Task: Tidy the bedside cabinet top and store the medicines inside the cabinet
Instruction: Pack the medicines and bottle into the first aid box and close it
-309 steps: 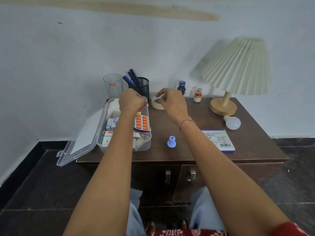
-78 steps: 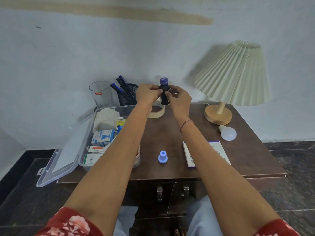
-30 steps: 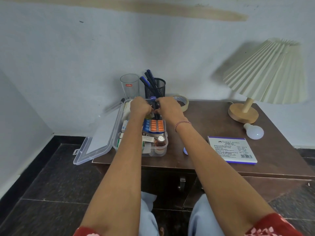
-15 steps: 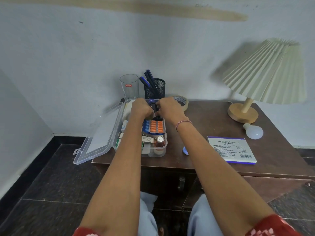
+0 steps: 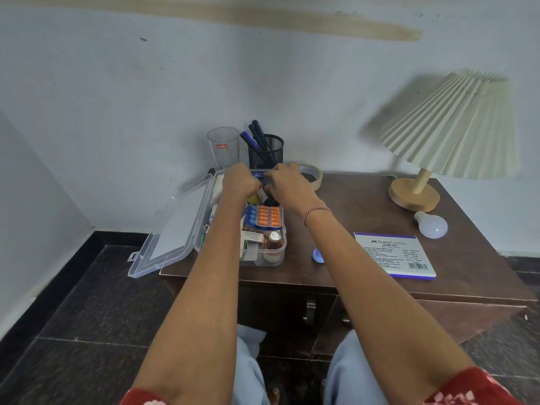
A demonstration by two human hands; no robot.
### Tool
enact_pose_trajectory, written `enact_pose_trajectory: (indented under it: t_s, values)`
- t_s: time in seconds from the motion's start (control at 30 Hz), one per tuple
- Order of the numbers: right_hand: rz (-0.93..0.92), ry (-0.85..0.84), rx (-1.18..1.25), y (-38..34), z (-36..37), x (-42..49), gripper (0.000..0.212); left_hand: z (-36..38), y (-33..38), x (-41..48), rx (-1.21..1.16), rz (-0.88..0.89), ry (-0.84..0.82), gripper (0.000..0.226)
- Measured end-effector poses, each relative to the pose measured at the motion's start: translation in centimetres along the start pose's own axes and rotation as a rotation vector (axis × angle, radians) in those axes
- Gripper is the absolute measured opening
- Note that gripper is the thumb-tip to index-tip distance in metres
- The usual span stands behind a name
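dark wooden cabinet top (image 5: 365,206) against a pale wall, with a clear plastic box (image 5: 274,260) at its left end, lid (image 5: 172,232) swung open to the left past the edge. both hands reach over the far end of the box: the left hand (image 5: 241,181) and the right hand (image 5: 287,184) curl their fingers in on a dark bottle (image 5: 265,190) with a blue cap, held between them just above the box's contents. a blister pack (image 5: 267,216) of orange tablets lies in the box, with a small brown bottle (image 5: 274,241) in its near right corner. right of the box lie a small blue piece (image 5: 318,255), a stamp pad box (image 5: 394,254) and a bulb (image 5: 432,225) near the lamp (image 5: 450,127). a tape roll (image 5: 312,173), a pen holder (image 5: 266,152) and a glass (image 5: 223,147) stand at the back.
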State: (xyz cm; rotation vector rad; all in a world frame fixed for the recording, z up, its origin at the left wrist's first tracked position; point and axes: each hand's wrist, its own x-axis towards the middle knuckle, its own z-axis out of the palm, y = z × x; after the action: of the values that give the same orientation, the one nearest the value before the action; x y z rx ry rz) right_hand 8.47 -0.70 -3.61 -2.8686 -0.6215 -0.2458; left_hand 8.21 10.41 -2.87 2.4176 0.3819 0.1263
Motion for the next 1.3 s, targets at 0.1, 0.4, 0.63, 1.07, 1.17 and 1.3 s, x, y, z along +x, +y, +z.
enact_pose_trajectory:
  t_s: [0.1, 0.4, 0.63, 1.07, 1.17, 1.3]
  values:
    - [-0.019, 0.048, 0.018, -0.7, -0.4, -0.3, 0.035, -0.9, -0.3, -0.2, -0.018, 0.015, 0.041, 0.026]
    - [-0.108, -0.021, 0.153, -5.9, -1.2, 0.0, 0.038, -4.6, -4.8, -2.9, -0.035, -0.103, 0.301, 0.024]
    - [-0.233, -0.129, 0.146, -10.8, -1.2, 0.5, 0.034, -5.9, -10.3, -3.2, 0.0, -0.235, 0.291, 0.018]
    - [-0.318, -0.265, -0.024, -14.5, 1.2, 0.7, 0.025, -6.8, -15.6, -3.2, 0.288, -0.383, 0.191, 0.01]
    - [-0.332, -0.257, -0.048, -14.5, 1.5, 1.6, 0.026, -6.7, -16.2, -3.2, 0.326, -0.403, 0.166, 0.014]
    - [-0.343, -0.261, -0.086, -14.4, 1.8, 2.4, 0.028, -7.0, -16.7, -3.0, 0.345, -0.435, 0.157, 0.017]
